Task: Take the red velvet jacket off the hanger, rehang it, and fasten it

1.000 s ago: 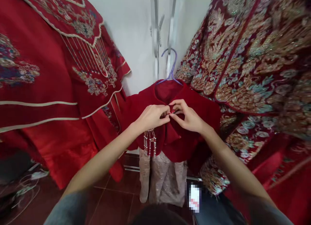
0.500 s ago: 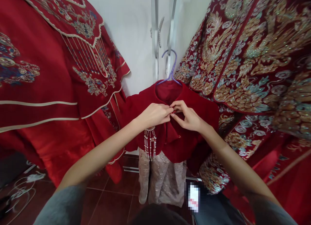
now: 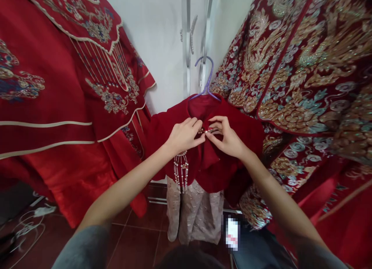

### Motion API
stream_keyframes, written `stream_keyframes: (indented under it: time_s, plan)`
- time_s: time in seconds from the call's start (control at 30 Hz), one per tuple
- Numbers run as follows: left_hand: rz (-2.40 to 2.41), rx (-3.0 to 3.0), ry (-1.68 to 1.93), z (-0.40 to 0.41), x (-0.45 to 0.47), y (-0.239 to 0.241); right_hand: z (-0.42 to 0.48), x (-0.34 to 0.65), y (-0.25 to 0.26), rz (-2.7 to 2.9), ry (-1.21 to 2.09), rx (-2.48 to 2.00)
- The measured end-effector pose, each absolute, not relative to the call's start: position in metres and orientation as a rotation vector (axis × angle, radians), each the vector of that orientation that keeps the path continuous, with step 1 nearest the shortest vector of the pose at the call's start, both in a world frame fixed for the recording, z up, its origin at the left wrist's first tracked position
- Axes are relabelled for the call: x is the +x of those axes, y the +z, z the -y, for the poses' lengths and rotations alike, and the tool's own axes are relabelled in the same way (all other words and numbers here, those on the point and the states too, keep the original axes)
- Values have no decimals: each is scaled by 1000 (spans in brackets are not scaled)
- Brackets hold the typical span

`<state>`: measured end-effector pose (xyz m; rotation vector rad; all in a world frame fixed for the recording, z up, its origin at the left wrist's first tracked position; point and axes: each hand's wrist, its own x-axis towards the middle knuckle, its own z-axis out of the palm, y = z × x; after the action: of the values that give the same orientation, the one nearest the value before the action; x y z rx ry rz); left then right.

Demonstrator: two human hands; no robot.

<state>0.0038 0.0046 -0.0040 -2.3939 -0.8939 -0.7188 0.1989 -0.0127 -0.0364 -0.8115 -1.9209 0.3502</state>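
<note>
A dark red velvet jacket (image 3: pixel 215 164) hangs on a purple hanger (image 3: pixel 205 77) in front of me. My left hand (image 3: pixel 183 135) and my right hand (image 3: pixel 226 136) meet at its collar, fingers pinched on a small pearl button clasp (image 3: pixel 205 131) at the neck. A beaded silver tassel (image 3: pixel 180 169) dangles from the jacket's front, just below my left hand. A pale embroidered skirt (image 3: pixel 192 212) hangs under the jacket.
A red embroidered robe (image 3: pixel 58 106) hangs at the left. Heavily gold-embroidered red garments (image 3: pixel 305 67) fill the right side. A white wall with metal rails (image 3: pixel 186 36) stands behind. The dark red tiled floor (image 3: pixel 133 245) holds white cables (image 3: pixel 26 226) at the left.
Both hands have shifted slightly up at the collar, and the pearl clasp now shows between the fingertips. The jacket hangs a little higher in view.
</note>
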Motion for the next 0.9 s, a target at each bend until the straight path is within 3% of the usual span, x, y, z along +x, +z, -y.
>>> stream_keyframes:
  time_s: [0.23,0.57,0.73,0.9]
  plan:
    - [900,-2397,-911,-8,4,-19,18,190,-46,1628,165,-962]
    - [864,-2428,-940,-12,4,-15,15,188,-48,1646,353,-882]
    - [1014,-2543,-1317,-8,-13,-52,45,180,-81,1508,170,-1001]
    - [1055,-2806,-1666,14,-8,-101,55,171,-125,1526,233,-1118]
